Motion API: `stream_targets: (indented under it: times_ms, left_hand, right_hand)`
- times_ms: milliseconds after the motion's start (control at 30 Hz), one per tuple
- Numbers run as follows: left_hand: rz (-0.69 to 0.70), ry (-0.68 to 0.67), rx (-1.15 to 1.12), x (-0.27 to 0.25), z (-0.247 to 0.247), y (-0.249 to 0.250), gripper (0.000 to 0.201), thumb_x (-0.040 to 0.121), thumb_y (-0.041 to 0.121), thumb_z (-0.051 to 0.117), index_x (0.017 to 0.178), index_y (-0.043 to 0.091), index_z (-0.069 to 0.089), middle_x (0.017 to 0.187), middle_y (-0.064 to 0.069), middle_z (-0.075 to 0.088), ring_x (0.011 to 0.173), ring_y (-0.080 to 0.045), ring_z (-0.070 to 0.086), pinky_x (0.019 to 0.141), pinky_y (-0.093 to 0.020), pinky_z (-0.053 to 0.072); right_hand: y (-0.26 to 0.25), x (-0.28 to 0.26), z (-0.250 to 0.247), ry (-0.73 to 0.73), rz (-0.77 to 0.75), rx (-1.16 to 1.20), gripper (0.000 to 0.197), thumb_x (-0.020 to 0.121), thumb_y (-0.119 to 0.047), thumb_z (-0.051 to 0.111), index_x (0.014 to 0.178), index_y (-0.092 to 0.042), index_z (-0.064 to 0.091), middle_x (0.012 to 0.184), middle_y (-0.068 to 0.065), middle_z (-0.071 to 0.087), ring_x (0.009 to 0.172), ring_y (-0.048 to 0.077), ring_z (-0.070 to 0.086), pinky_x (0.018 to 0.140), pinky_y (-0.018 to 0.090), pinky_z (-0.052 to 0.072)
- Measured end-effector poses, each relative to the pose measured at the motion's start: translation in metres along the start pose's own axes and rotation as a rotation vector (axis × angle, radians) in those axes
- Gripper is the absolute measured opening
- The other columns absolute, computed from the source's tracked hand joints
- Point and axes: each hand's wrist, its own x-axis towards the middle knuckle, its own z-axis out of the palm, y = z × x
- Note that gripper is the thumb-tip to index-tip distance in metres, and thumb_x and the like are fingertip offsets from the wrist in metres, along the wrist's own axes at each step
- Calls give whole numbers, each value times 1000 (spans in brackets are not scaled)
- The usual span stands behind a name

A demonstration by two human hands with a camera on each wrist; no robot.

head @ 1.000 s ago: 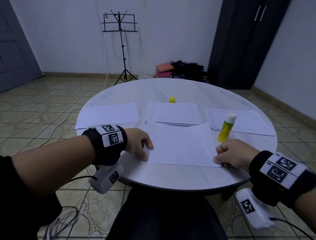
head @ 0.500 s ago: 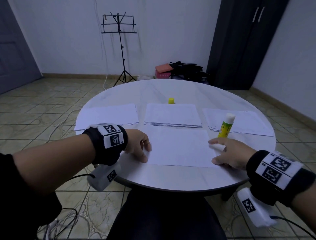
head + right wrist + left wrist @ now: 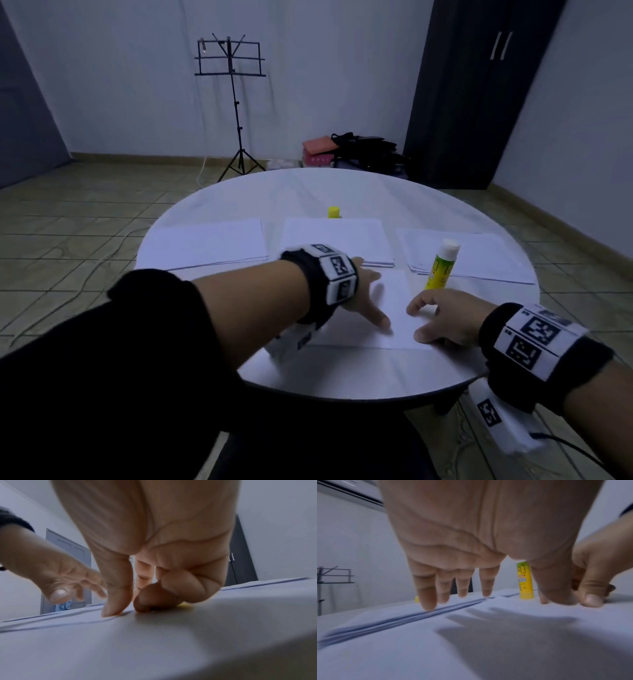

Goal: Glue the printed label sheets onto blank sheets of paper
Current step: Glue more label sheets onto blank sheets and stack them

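Observation:
A blank white sheet (image 3: 397, 301) lies flat at the front of the round white table (image 3: 359, 373). My left hand (image 3: 366, 301) lies across its middle, palm down and fingers straight and spread; the left wrist view shows those fingers (image 3: 426, 595) reaching toward the paper (image 3: 471, 642). My right hand (image 3: 442, 318) sits at the sheet's right edge, with thumb and forefinger tips down on the paper. In the right wrist view its thumb (image 3: 116, 601) touches the sheet and the other fingers are loosely bent. An uncapped yellow glue stick (image 3: 442, 267) stands just behind the right hand.
Three paper stacks lie in a row behind the sheet: left (image 3: 209, 243), middle (image 3: 335, 240) and right (image 3: 479, 253). A yellow cap (image 3: 334, 211) stands behind the middle stack. A music stand (image 3: 233, 102), bags and a dark wardrobe (image 3: 479, 96) are beyond the table.
My left hand has swept right from the sheet's left edge to its middle and flattened out. My right hand let go of the corner and shifted slightly inward onto the sheet.

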Motion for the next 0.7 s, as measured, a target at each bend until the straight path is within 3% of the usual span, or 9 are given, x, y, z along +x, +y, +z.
stream_targets:
  times_ms: [67, 133, 167, 267, 333, 533, 633, 700]
  left_hand:
    - [45, -2, 33, 1, 2, 17, 102, 75, 76, 52, 153, 27, 8, 160, -3, 5, 145, -28, 16, 110, -48, 21]
    - [99, -2, -1, 3, 5, 25, 90, 84, 64, 54, 151, 18, 17, 156, -8, 22, 139, -27, 29, 93, -36, 31]
    - [111, -3, -22, 3, 6, 25, 87, 85, 61, 55, 150, 16, 20, 154, -8, 25, 137, -26, 32, 90, -34, 31]
    - [94, -25, 17, 1, 11, 4, 96, 77, 67, 59, 151, 23, 16, 156, -6, 20, 140, -28, 29, 108, -42, 27]
    - [76, -46, 4, 0, 18, -17, 103, 74, 66, 64, 152, 24, 12, 157, -4, 17, 141, -28, 26, 113, -43, 24]
    - [-31, -65, -24, -19, 35, -84, 110, 68, 61, 74, 151, 21, 13, 152, 2, 23, 140, -21, 29, 113, -41, 27]
    - [-69, -93, 4, -30, 36, -102, 113, 68, 59, 75, 152, 22, 9, 156, 6, 15, 143, -19, 24, 115, -42, 23]
    - [-73, -107, 22, -31, 37, -107, 115, 67, 58, 76, 152, 22, 8, 157, 8, 14, 142, -19, 24, 115, -42, 23]
  right_hand:
    - [0, 0, 0, -1, -1, -3, 34, 76, -20, 76, 103, -28, 57, 75, -5, 49, 58, 9, 49, 55, 20, 41]
    - [0, 1, 0, -2, -3, -8, 33, 76, -21, 77, 101, -29, 56, 76, -5, 49, 58, 10, 49, 55, 20, 41]
    - [0, 1, -1, -2, -4, -9, 33, 76, -21, 77, 101, -29, 56, 76, -5, 49, 58, 10, 49, 56, 20, 41]
    - [0, 0, -2, -24, -2, -7, 33, 77, -21, 76, 102, -29, 55, 77, -5, 48, 59, 10, 48, 56, 20, 41]
    - [0, -1, -3, -41, -2, -11, 32, 79, -21, 74, 102, -29, 54, 76, -5, 48, 57, 10, 46, 54, 20, 39]
    - [-3, -4, -3, -58, -7, -36, 34, 82, -22, 71, 110, -27, 52, 75, -7, 49, 58, 6, 46, 54, 17, 37]
    - [-8, -7, -3, -75, -14, -139, 41, 86, -24, 65, 125, -24, 50, 89, -5, 47, 75, 13, 49, 56, 14, 35]
    - [-13, -11, -2, -108, -18, -225, 45, 89, -22, 59, 132, -22, 44, 103, -1, 48, 86, 16, 50, 62, 17, 41]
